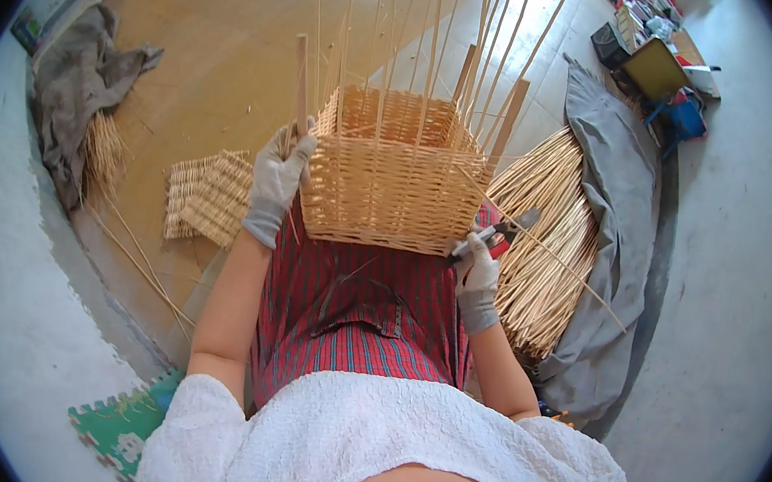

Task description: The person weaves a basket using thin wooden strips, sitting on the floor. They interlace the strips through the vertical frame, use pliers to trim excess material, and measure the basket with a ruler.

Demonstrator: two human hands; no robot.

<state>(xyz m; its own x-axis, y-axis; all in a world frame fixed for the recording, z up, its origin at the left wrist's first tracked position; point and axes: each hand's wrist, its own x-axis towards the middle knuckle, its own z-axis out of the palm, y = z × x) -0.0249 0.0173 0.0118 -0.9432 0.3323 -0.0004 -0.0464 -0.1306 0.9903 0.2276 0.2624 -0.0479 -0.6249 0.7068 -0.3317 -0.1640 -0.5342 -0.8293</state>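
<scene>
A half-woven wicker basket (390, 195) rests at my lap, on the red striped cloth (359, 331). Long thin stakes (434, 50) rise from its walls, and flat wooden posts (507, 123) stand at its corners. My left hand (279, 175), in a grey-white work glove, is closed on the basket's left rim beside a corner post. Gloved the same way, my right hand (478, 282) wraps round pruning shears (501, 245) with red and white handles at the basket's lower right corner. One loose rod (569, 270) sticks out from the right wall over the rod bundle.
A thick bundle of pale rods (534, 246) lies on grey cloth (615, 179) to the right. Woven panels (214, 192) lie left of the basket. More rods (107, 149) poke from a dark cloth (82, 72). Assorted items (658, 67) crowd the far right; a green foam mat (122, 420) is near left.
</scene>
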